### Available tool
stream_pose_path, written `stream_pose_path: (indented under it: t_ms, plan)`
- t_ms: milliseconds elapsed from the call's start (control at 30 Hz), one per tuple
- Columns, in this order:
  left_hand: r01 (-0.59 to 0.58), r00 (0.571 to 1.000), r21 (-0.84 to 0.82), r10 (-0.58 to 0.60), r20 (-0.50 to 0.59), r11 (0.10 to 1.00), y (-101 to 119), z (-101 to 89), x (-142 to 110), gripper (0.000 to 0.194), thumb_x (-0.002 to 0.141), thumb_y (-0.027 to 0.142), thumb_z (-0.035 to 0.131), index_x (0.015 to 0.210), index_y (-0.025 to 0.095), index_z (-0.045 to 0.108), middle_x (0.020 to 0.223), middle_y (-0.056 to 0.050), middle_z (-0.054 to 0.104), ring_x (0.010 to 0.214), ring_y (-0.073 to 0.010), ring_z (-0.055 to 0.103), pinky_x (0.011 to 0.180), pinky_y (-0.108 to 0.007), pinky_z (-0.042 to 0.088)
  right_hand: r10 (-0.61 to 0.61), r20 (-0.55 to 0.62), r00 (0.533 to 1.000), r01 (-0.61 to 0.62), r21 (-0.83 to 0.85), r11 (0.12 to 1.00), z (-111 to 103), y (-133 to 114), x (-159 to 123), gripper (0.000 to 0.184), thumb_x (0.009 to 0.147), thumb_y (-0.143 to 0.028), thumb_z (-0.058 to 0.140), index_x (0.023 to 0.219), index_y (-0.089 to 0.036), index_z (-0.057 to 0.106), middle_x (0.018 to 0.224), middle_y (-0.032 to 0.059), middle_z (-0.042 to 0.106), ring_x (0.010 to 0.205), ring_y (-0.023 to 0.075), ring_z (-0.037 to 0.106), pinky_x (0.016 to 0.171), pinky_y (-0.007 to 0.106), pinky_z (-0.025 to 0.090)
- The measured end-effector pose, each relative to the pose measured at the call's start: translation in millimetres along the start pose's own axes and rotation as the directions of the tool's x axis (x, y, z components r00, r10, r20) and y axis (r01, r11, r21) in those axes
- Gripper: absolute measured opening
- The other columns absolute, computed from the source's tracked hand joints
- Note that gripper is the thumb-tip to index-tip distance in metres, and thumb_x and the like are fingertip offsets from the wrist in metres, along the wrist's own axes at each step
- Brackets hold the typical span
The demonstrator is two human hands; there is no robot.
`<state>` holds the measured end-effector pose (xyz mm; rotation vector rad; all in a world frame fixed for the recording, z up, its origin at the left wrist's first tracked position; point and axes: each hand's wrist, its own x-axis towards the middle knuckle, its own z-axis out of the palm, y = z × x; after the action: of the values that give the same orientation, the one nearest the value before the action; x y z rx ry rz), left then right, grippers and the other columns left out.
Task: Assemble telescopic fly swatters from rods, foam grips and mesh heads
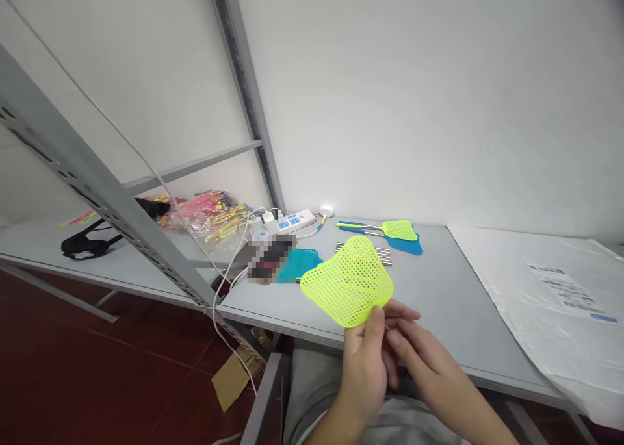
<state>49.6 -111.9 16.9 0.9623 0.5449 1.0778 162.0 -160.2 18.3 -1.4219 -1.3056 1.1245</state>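
My left hand (365, 364) grips a yellow-green fly swatter head (348, 282) near its narrow end, thumb on top. The perforated head is held up over the front edge of the table. Close beside it, my right hand (429, 360) has its fingers pinched together at the base of the head. Between the hands a sliver of something thin and pale shows; the rest is hidden by fingers. Behind the head lie several metal rods (385, 255) and a blue swatter head (299, 265). Farther back rest a yellow-green swatter (398, 230) and a blue swatter (407, 245), both with handles.
A white power strip (295, 221) with plugs and cables stands by the wall. Left of the metal shelf post (244, 88) are bagged colourful items (209, 214) and a black strap-like object (90, 243). White plastic sheeting (546, 302) covers the right side. A blurred patch hides something (270, 260).
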Motion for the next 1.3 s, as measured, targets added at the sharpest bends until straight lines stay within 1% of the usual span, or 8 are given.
stream_pose_path:
  t_ms: [133, 533, 733, 867, 933, 1067, 1167, 1300]
  plan:
    - [-0.019, 0.999, 0.044, 0.021, -0.033, 0.999, -3, -4.1, 6, 0.044, 0.1, 0.047, 0.042, 0.101, 0.015, 0.072, 0.101, -0.011, 0.075, 0.1, -0.0242, 0.065, 0.088, -0.034, 0.047, -0.023, 0.0, 1.0, 0.023, -0.038, 0.999, 12, -8, 6, 0.038, 0.098, -0.052, 0.041, 0.089, -0.02, 0.058, 0.065, -0.0043, 0.047, 0.059, 0.012, 0.042, 0.055, 0.023, 0.036]
    - [-0.132, 0.952, -0.07, 0.107, -0.287, 0.989, -8, -19.6, 19, 0.039, 0.094, 0.048, 0.056, 0.099, 0.013, 0.072, 0.095, -0.011, 0.076, 0.097, -0.0247, 0.069, 0.098, -0.041, 0.046, -0.376, 0.025, 0.926, 0.353, -0.407, 0.843, 19, -16, 33, 0.03, 0.101, -0.031, 0.04, 0.092, -0.02, 0.067, 0.086, 0.0036, 0.066, 0.076, 0.0158, 0.06, 0.069, 0.025, 0.044]
    - [-0.505, 0.72, -0.236, 0.255, -0.645, 0.83, 58, -82.8, 36, 0.028, 0.093, 0.043, 0.054, 0.086, 0.019, 0.066, 0.081, -0.002, 0.071, 0.077, -0.0159, 0.065, 0.084, -0.036, 0.05, -0.467, -0.282, 0.838, 0.172, -0.676, 0.717, -11, 23, 22, 0.025, 0.098, -0.035, 0.049, 0.107, -0.022, 0.068, 0.082, 0.0032, 0.065, 0.068, 0.0158, 0.061, 0.065, 0.026, 0.043]
    - [-0.371, 0.855, -0.354, 0.167, -0.491, 0.858, 57, -84.5, 38, 0.025, 0.089, 0.041, 0.064, 0.08, 0.017, 0.062, 0.068, 0.001, 0.058, 0.062, -0.0121, 0.054, 0.065, -0.027, 0.046, -0.368, -0.387, 0.845, 0.109, -0.549, 0.829, -29, 16, 23, 0.025, 0.092, -0.045, 0.057, 0.093, -0.023, 0.068, 0.088, 0.0031, 0.068, 0.073, 0.0173, 0.061, 0.066, 0.027, 0.045]
    - [-0.096, 0.983, -0.453, 0.012, -0.185, 0.886, 37, -69.2, 34, 0.036, 0.088, 0.048, 0.065, 0.071, 0.017, 0.057, 0.06, 0.002, 0.049, 0.055, -0.0108, 0.047, 0.059, -0.026, 0.041, -0.328, -0.318, 0.89, 0.139, -0.497, 0.857, -24, -1, 27, 0.026, 0.093, -0.046, 0.056, 0.098, -0.023, 0.067, 0.081, 0.0015, 0.065, 0.068, 0.0167, 0.058, 0.061, 0.027, 0.045]
    - [0.334, 0.907, -0.395, -0.178, 0.381, 0.856, -2, -47.2, 24, 0.059, 0.082, 0.069, 0.06, 0.056, 0.017, 0.048, 0.046, 0.004, 0.037, 0.042, -0.0089, 0.037, 0.048, -0.024, 0.031, -0.371, -0.101, 0.923, 0.282, -0.48, 0.831, -1, -38, 36, 0.024, 0.093, -0.043, 0.056, 0.1, -0.022, 0.064, 0.07, -0.002, 0.053, 0.062, 0.0149, 0.051, 0.056, 0.026, 0.041]
    - [0.413, 0.869, -0.338, -0.254, 0.425, 0.846, -14, -47.7, 25, 0.057, 0.078, 0.069, 0.064, 0.06, 0.018, 0.05, 0.043, 0.005, 0.039, 0.038, -0.0079, 0.033, 0.045, -0.023, 0.029, -0.456, -0.023, 0.89, 0.369, -0.553, 0.747, 15, -50, 45, 0.017, 0.095, -0.034, 0.053, 0.087, -0.022, 0.061, 0.076, 0.0, 0.056, 0.066, 0.0139, 0.052, 0.058, 0.025, 0.041]
    - [0.308, 0.951, -0.371, -0.3, 0.079, 0.876, -16, -57.7, 42, 0.045, 0.077, 0.057, 0.072, 0.067, 0.018, 0.051, 0.052, 0.004, 0.047, 0.042, -0.0079, 0.039, 0.045, -0.022, 0.028, -0.624, 0.056, 0.78, 0.403, -0.807, 0.432, 29, -46, 76, 0.025, 0.094, -0.018, 0.044, 0.107, -0.021, 0.065, 0.09, 0.004, 0.062, 0.064, 0.0126, 0.055, 0.054, 0.025, 0.036]
